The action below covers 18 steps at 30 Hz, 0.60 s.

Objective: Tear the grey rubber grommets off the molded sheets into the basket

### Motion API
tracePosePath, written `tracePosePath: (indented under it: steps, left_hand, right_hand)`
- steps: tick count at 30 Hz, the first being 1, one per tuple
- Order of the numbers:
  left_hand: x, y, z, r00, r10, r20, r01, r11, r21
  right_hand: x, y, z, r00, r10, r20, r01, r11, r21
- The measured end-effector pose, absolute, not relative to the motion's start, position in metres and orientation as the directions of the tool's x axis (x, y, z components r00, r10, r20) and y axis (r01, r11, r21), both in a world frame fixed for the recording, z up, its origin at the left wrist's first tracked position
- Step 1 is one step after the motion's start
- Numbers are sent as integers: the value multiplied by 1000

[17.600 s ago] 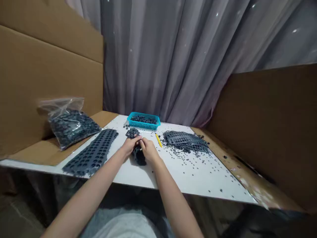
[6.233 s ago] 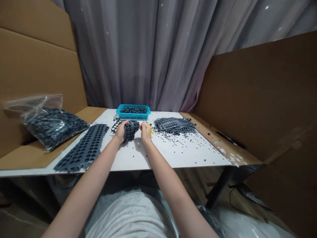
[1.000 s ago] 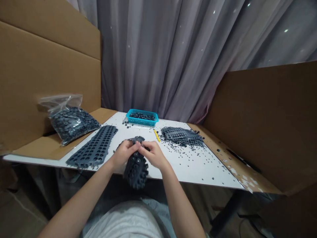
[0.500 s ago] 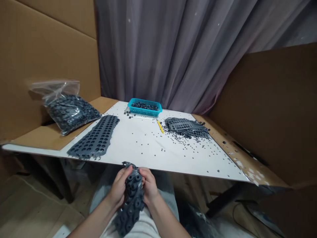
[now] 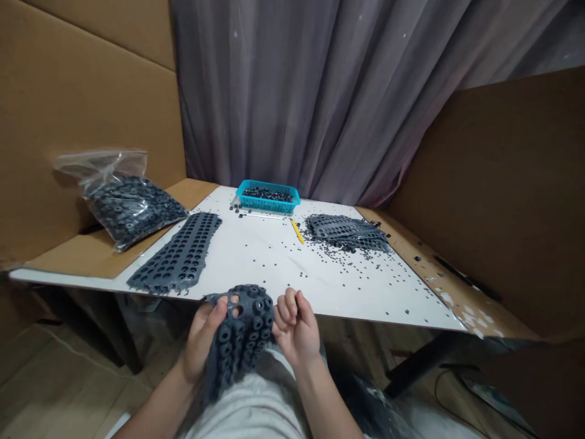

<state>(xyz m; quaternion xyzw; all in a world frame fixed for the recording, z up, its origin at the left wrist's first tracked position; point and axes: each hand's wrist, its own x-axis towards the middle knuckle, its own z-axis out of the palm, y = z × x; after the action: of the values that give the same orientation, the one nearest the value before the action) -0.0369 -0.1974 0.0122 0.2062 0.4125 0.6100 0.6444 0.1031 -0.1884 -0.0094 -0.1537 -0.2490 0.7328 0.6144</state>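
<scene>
A dark grey rubber sheet (image 5: 249, 323) with rows of raised ring-shaped pieces hangs in front of my lap at the table's near edge. My left hand (image 5: 204, 332) grips its left side, thumb on top beside a few open holes. At the sheet's right edge is my right hand (image 5: 297, 329), its fingers curled and closed. A small dark spot shows between thumb and forefinger, too small to identify. On the table's left lies a flat grey sheet (image 5: 183, 253) full of holes.
A turquoise basket (image 5: 267, 206) of small dark pieces stands at the back. At left leans a clear bag (image 5: 137, 204) of grey rings. A yellow pen-like tool (image 5: 297, 231) lies beside stacked perforated sheets (image 5: 347, 231). Small dark discs litter the white tabletop (image 5: 274, 268). Cardboard walls flank it.
The rubber sheet, bunched and gripped between both hands before, is now spread wider and raised. My right hand has moved rightward and turned, with its fingers curled.
</scene>
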Motion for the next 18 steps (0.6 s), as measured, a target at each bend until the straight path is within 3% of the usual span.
tracePosePath:
  steps: [3, 8, 14, 18]
  left_hand:
    - [-41, -193, 7, -120, 967, -225, -471, 144, 870]
    - [-50, -175, 3, -64, 986, -156, -431, 113, 895]
    - [-54, -104, 18, -56, 997, 56, -351, -72, 934]
    - [-46, -74, 3, -54, 998, -8, -340, -11, 940]
  right_hand:
    - [115, -184, -8, -167, 979, 121, -756, -48, -653]
    - [134, -165, -3, -195, 968, 158, -657, -9, -754]
    - [160, -66, 32, -74, 997, -10, -411, -39, -911]
    - [158, 27, 45, 14, 989, -150, -291, -140, -946]
